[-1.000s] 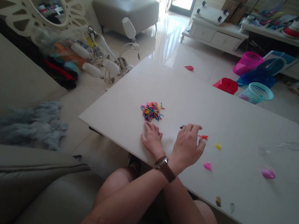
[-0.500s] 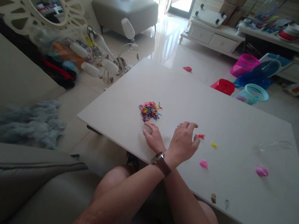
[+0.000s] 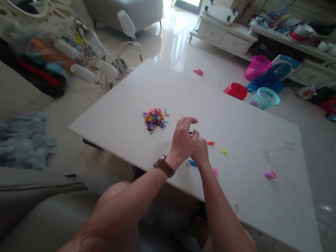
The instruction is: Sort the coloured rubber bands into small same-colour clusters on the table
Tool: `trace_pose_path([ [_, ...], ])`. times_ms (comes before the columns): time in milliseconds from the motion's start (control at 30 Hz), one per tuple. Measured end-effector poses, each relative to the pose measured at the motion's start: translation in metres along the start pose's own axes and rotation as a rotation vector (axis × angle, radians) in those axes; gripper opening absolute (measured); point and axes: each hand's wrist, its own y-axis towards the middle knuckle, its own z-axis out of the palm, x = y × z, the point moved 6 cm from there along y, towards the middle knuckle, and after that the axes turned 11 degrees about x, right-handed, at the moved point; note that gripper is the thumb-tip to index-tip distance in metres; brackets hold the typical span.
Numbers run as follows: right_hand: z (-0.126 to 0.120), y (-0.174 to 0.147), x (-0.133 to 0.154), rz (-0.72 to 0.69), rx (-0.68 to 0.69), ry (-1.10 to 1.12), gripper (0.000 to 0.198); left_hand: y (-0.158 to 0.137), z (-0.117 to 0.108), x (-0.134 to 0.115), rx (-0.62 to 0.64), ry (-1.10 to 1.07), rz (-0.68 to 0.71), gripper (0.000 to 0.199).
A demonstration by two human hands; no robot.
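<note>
My left hand (image 3: pixel 182 138), with a brown-strapped watch (image 3: pixel 164 166) on its wrist, is over the white table with curled fingers. My right hand (image 3: pixel 200 148) meets it, its fingers closed and partly hidden behind the left. A small dark spot shows between them; what they hold is not clear. To their left is a mixed pile of thin coloured bands (image 3: pixel 155 118), black ones at its near edge. Blue bands (image 3: pixel 192 163) lie just below the hands. Red bands (image 3: pixel 210 143), a yellow clump (image 3: pixel 224 152) and a pink clump (image 3: pixel 215 172) are close to my right hand and forearm.
A shiny purple-pink object (image 3: pixel 270 174) rests toward the right of the white table (image 3: pixel 120 105). A small clear item (image 3: pixel 236 207) is by its near edge. Past the far edge, a red bin (image 3: pixel 236 90) and a light-blue basket (image 3: pixel 264 98) stand on the floor.
My right hand has moved right, away from the pile, and now meets my left hand. The wrists no longer cross. Blue bands have come into sight below the hands. The view has shifted right.
</note>
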Motion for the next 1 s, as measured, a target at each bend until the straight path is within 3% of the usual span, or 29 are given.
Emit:
trace_pose_path([
  [167, -0.069, -0.029, -0.043, 0.044, -0.048, -0.143, 0.024, 0.000, -0.003, 0.007, -0.063, -0.007, 0.056, 0.026],
  [300, -0.093, -0.049, -0.081, 0.151, 0.078, -0.339, 0.024, -0.006, 0.005, 0.006, -0.076, -0.008, 0.036, 0.025],
  [467, -0.099, -0.062, -0.102, 0.156, 0.243, -0.444, 0.024, -0.026, 0.011, -0.010, -0.095, -0.007, 0.015, 0.023],
  [600, -0.098, -0.065, -0.107, 0.158, 0.305, -0.432, 0.021, -0.042, -0.001, -0.019, -0.067, 0.001, 0.040, 0.020],
  [667, -0.096, -0.065, -0.111, 0.194, 0.360, -0.440, 0.020, -0.044, -0.011, -0.017, -0.011, 0.030, 0.010, 0.018],
  [800, -0.093, -0.064, -0.120, 0.272, 0.498, -0.491, 0.020, -0.038, -0.024, -0.004, 0.186, 0.144, -0.179, 0.017],
  [900, -0.096, -0.065, -0.126, 0.312, 0.550, -0.517, 0.023, -0.032, -0.025, 0.000, 0.283, 0.151, -0.156, 0.024],
  [1000, -0.099, -0.069, -0.129, 0.334, 0.567, -0.513, 0.026, -0.025, -0.022, 0.018, 0.288, 0.120, -0.143, 0.024],
])
